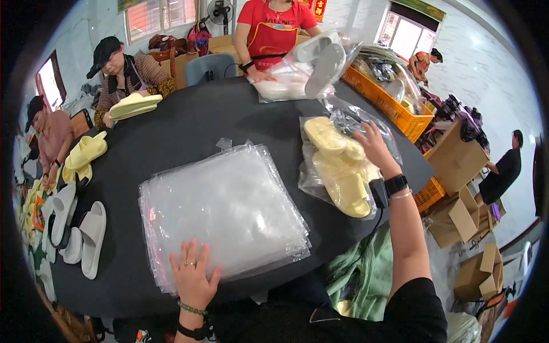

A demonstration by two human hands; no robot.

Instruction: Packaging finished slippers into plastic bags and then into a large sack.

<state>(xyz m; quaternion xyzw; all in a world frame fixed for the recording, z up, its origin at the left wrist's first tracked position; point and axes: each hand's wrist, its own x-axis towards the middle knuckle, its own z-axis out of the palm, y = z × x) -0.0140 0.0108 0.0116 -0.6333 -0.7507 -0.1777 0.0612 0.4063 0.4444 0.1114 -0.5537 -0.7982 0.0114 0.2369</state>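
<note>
Clear plastic bags (229, 200) lie stacked toward the near edge of the black table (123, 228); the left hand (196, 274) rests palm down on the stack's near left corner, fingers spread. By the table's right edge, yellow slippers (346, 186) sit inside a transparent bag (309, 178). The right hand (374, 148) is at their far right side, fingers extended; whether it pinches the film, I cannot tell. Pale grey slippers (93, 237) lie near the left edge.
</note>
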